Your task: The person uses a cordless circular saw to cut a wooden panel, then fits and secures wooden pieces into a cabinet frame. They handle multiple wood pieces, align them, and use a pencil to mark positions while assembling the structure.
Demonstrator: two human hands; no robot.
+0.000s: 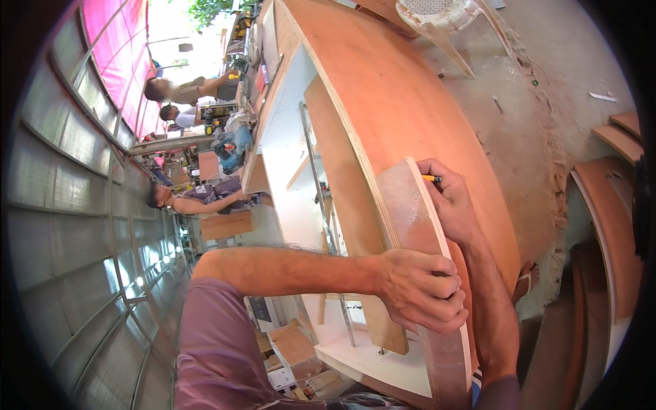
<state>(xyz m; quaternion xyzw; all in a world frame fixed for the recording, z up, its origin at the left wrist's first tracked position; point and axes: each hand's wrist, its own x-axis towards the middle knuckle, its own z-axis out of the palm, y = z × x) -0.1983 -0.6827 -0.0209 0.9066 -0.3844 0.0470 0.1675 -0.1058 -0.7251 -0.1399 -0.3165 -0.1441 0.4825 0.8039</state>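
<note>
My left hand (424, 290) is closed over the edge of a narrow plywood strip (408, 198), its fingers curled round the strip's right side. Farther up, my right hand (451, 198) pinches a thin yellow-and-black pencil (431, 178) close beside the strip's upper end. Most of the pencil is hidden by the fingers. The strip lies along the edge of a large cabinet-like wooden piece with a smooth reddish-brown panel (410, 109). Inside its open side show white surfaces, a brown board (342, 157) and a long metal bar (318, 171).
A dirty white plastic chair (444, 14) stands on the concrete floor beyond the panel. Curved brown panels (605, 205) lean at the right. Several people work at the left, near a bench with power tools (232, 147). Cardboard boxes (294, 342) sit below my left arm.
</note>
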